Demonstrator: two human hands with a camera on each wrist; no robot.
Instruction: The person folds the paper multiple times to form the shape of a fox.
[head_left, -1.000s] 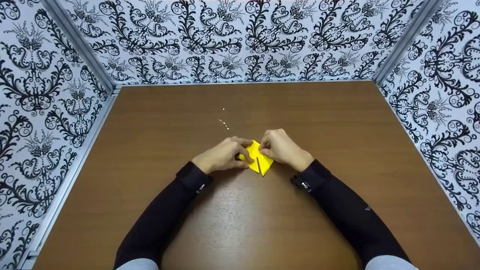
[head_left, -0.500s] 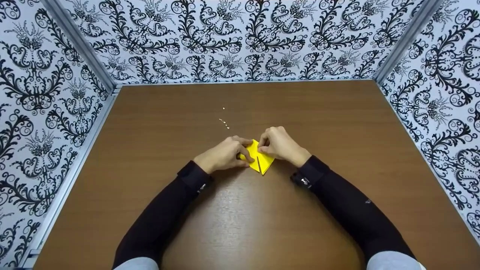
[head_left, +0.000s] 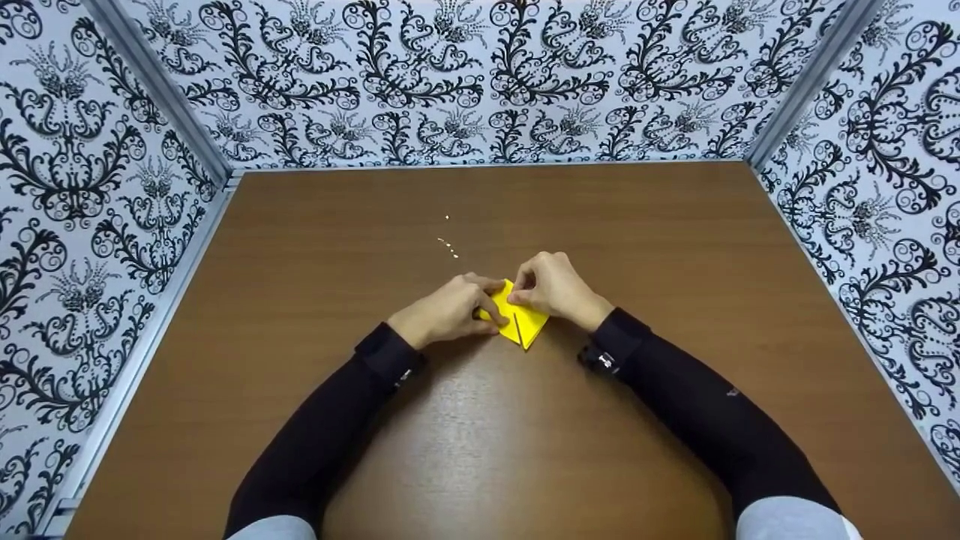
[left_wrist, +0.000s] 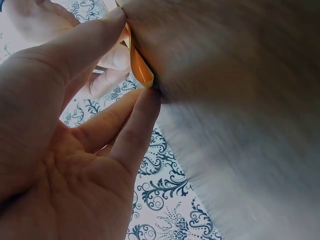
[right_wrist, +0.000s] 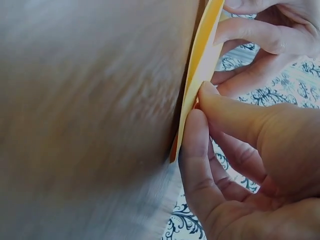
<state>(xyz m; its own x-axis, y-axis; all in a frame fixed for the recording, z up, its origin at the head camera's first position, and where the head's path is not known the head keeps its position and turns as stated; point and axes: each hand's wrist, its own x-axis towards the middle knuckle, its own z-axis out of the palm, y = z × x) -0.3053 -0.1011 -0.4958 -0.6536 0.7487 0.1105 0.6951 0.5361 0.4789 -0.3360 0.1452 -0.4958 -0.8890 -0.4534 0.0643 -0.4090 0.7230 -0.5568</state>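
Note:
A folded sheet of yellow paper (head_left: pixel 531 322) lies on the table between both hands, with a dark slit between two folds pointing toward the person. My left hand (head_left: pixel 448 309) holds its left side down, bent fingers on top and thumb at the near edge. On the upper right part, the thumb and index finger of my right hand (head_left: pixel 561 289) pinch a bit of the paper. The right wrist view shows that pinch at the edge of the yellow paper (right_wrist: pixel 202 60). In the left wrist view, a looped fold of paper (left_wrist: pixel 141 72) rises near the left fingertips.
The brown wooden table (head_left: pixel 480 442) reaches to patterned black-and-white walls (head_left: pixel 480 82) at the back and sides. Several small pale specks (head_left: pixel 448 245) show on the tabletop beyond the hands. Grey metal rails (head_left: pixel 161 90) run along the wall corners.
My right hand has slid slightly left and away from the person over the paper, its forearm shifting with it. The left hand and the paper stay nearly in place.

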